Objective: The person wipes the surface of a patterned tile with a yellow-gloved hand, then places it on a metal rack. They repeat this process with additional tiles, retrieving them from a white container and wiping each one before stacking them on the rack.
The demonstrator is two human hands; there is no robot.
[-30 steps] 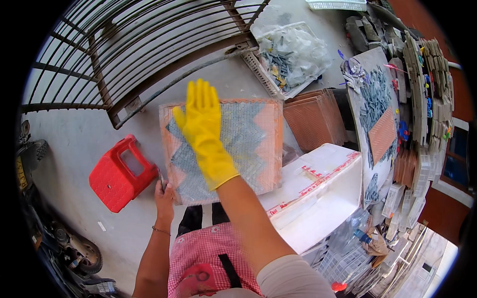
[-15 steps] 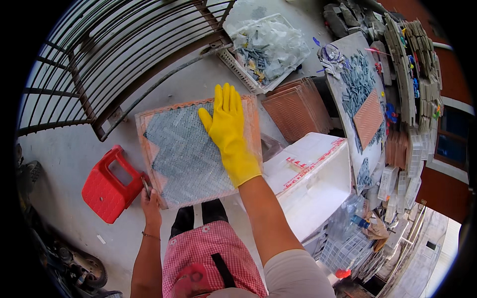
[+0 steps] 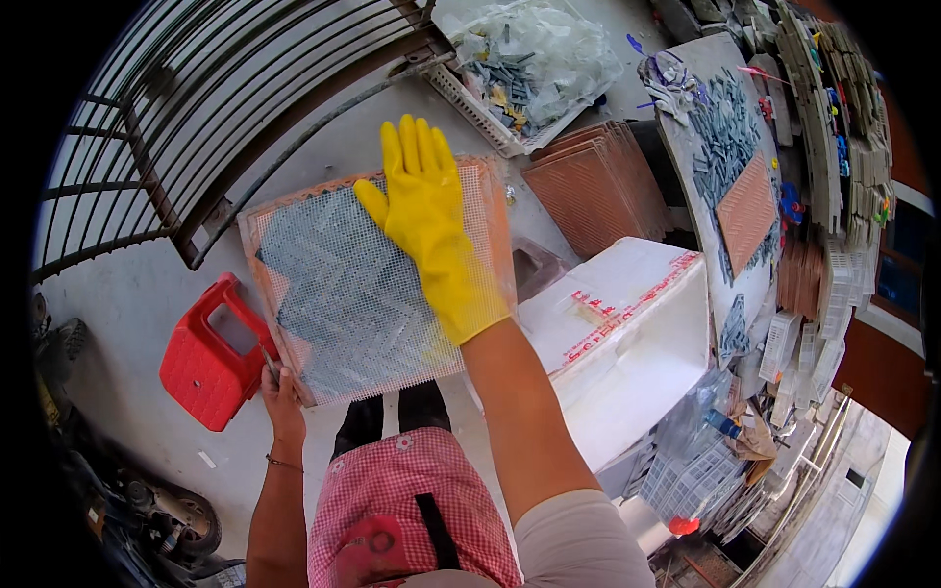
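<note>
In front of me is a squarish terracotta-coloured tray (image 3: 495, 245) holding grey-blue tile strips (image 3: 348, 284) laid in a zigzag, with white mesh over them. My right hand (image 3: 420, 211), in a yellow rubber glove, lies open and flat on the mesh, its fingertips reaching past the far edge. Beside the tray's near left corner, my bare left hand (image 3: 282, 400) is closed around a small thin metallic-looking thing (image 3: 272, 368) that I cannot make out. A red plastic stool (image 3: 201, 367) stands just left of that hand.
Metal bars (image 3: 245, 127) rise at the far left. Beyond the tray sits a crate (image 3: 470, 113) of plastic and strips. At right are stacked ribbed trays (image 3: 593, 186), a white foam box (image 3: 637, 343) and a board (image 3: 676, 147) bearing loose strips. A motorbike wheel (image 3: 196, 524) shows lower left.
My gloved right hand has slid away from me and leftward over the mesh, its fingertips now beyond the tray's far edge. My left hand stays by the near left corner.
</note>
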